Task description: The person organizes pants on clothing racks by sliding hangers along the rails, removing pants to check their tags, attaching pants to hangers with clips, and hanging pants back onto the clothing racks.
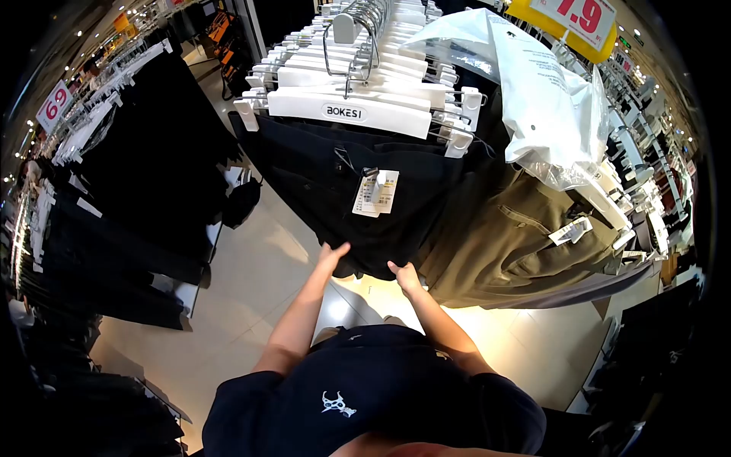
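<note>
Nearest is the wearer's navy top [320, 373] with a small white print, both bare arms reaching forward. Left hand [330, 257] is closed on the lower left edge of a dark garment [415, 190], thumb on the front; right hand [406, 276] is closed on its lower right edge, same way, hands apart. Fingers behind the cloth are hard to make out. Step in hand looks like holding the hem out and spreading it; the next move calls for even tension, since the top is clipped to a white BOKESI hanger [350, 111] at the front of the rack. A paper tag [375, 192] hangs at the upper front. To the right, just beside, hangs an olive garment [495, 244] with its own tag. Above it, a plastic bag [544, 107], part white and part see-through, lies over the hangers; can't tell what's in it. Farther left, black garments [152, 145] fill another rack; far signs read 69 [54, 106] on the left and 7.9 [582, 19] on the right.
</note>
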`<act>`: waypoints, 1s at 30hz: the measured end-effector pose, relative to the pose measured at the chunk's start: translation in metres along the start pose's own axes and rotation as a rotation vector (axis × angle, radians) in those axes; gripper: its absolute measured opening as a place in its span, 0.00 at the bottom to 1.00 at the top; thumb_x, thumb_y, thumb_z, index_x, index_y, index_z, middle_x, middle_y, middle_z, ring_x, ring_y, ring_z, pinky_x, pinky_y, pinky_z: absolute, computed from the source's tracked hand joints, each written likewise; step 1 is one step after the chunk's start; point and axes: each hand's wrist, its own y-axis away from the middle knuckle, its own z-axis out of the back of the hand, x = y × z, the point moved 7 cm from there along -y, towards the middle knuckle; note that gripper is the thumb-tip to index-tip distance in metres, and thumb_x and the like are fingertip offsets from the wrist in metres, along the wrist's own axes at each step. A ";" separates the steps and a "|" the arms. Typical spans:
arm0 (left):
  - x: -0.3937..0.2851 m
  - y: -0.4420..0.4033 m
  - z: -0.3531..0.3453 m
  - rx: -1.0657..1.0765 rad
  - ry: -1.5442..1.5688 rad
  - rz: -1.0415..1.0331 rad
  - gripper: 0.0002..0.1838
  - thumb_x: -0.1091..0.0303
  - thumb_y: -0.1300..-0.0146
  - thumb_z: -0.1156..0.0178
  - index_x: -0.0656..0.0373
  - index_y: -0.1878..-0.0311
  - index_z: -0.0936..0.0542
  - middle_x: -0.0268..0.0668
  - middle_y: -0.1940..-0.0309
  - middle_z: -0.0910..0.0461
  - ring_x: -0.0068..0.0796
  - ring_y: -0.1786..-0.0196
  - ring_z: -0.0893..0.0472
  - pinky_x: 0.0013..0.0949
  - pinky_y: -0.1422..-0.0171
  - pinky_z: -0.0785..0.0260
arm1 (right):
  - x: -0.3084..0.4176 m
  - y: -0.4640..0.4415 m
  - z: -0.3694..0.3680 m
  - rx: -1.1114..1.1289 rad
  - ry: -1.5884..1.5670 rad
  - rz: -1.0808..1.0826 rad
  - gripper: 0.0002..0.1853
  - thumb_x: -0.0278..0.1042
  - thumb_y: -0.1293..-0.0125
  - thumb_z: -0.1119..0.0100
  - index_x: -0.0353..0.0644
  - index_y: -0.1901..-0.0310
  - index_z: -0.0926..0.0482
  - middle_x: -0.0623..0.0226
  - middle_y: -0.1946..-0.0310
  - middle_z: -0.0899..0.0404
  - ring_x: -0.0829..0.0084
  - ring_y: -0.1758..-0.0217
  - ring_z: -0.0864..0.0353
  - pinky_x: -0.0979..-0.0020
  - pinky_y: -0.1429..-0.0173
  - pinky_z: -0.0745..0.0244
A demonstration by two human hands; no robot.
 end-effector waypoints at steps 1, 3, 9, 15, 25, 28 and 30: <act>0.009 0.011 0.003 -0.027 -0.028 0.074 0.31 0.69 0.44 0.37 0.67 0.39 0.36 0.42 0.43 0.29 0.35 0.42 0.30 0.32 0.37 0.41 | 0.008 0.010 -0.006 -0.030 0.043 -0.008 0.18 0.25 0.40 0.42 0.26 0.49 0.28 0.58 0.51 0.23 0.69 0.50 0.26 0.72 0.42 0.35; 0.038 0.019 0.012 -0.113 0.186 0.197 0.22 0.67 0.37 0.44 0.67 0.42 0.33 0.40 0.47 0.27 0.32 0.45 0.28 0.30 0.40 0.38 | 0.012 0.018 -0.011 -0.061 0.096 -0.008 0.17 0.25 0.39 0.44 0.25 0.50 0.27 0.59 0.52 0.23 0.70 0.50 0.26 0.71 0.43 0.35; 0.032 0.029 0.032 -0.241 -0.297 -0.026 0.18 0.62 0.33 0.52 0.70 0.67 0.22 0.34 0.69 0.20 0.26 0.66 0.24 0.30 0.62 0.34 | 0.025 0.042 -0.001 -0.196 0.129 -0.162 0.13 0.32 0.38 0.46 0.25 0.66 0.27 0.57 0.65 0.23 0.72 0.62 0.26 0.69 0.56 0.31; 0.033 0.021 0.033 -0.326 0.060 -0.111 0.21 0.61 0.34 0.52 0.71 0.72 0.22 0.30 0.78 0.25 0.19 0.73 0.30 0.28 0.69 0.37 | 0.018 0.037 -0.001 -0.267 0.059 -0.140 0.13 0.31 0.39 0.47 0.25 0.64 0.27 0.57 0.67 0.23 0.70 0.62 0.25 0.71 0.55 0.31; -0.025 0.089 0.059 -0.350 -0.428 -0.198 0.16 0.62 0.37 0.45 0.65 0.74 0.28 0.31 0.86 0.36 0.18 0.77 0.38 0.29 0.73 0.43 | 0.022 0.033 0.045 -0.168 -0.098 0.049 0.12 0.28 0.36 0.47 0.39 0.77 0.31 0.78 0.82 0.34 0.81 0.81 0.38 0.74 0.74 0.38; -0.016 0.109 0.071 -0.404 -0.384 -0.078 0.12 0.64 0.37 0.45 0.64 0.71 0.24 0.31 0.83 0.31 0.19 0.75 0.34 0.28 0.70 0.39 | 0.049 0.038 0.045 -0.030 0.361 0.211 0.19 0.30 0.37 0.45 0.43 0.85 0.37 0.79 0.87 0.40 0.84 0.82 0.41 0.75 0.77 0.44; 0.003 0.116 0.081 -0.425 -0.318 -0.076 0.11 0.66 0.36 0.47 0.64 0.68 0.22 0.31 0.78 0.26 0.20 0.71 0.29 0.26 0.63 0.34 | 0.032 0.027 0.051 -0.007 0.245 0.165 0.21 0.31 0.37 0.45 0.45 0.86 0.40 0.79 0.88 0.41 0.85 0.82 0.41 0.77 0.77 0.44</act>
